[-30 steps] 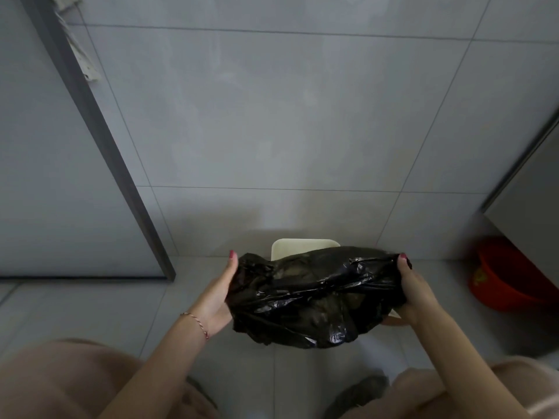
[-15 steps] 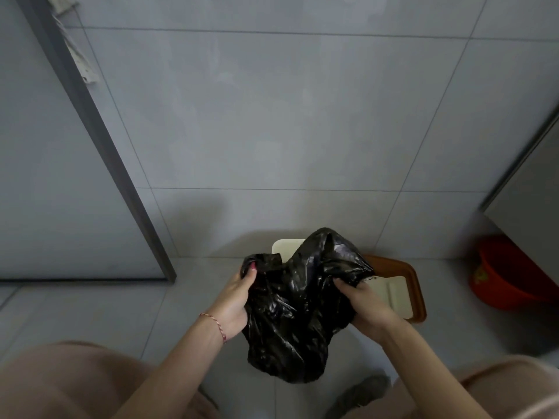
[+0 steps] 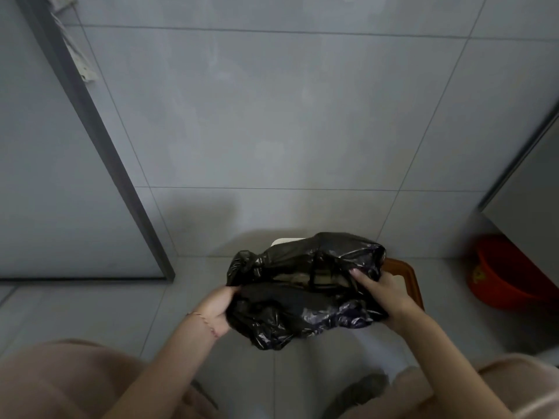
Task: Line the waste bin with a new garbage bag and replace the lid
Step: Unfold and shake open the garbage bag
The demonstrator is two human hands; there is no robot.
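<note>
both hands hold the black garbage bag above the pale waste bin on the floor, the left hand gripping its left edge and the right hand pinching its open mouth, brown lid lying beside.

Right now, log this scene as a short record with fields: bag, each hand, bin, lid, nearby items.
bag: black garbage bag, crumpled, mouth partly opened, held above the bin
left hand: left hand gripping the bag's left edge
right hand: right hand holding the right edge, fingers at the opening
bin: white waste bin, mostly hidden behind the bag
lid: brown-rimmed lid on the floor, right of the bin
nearby: red basin, far right
</note>
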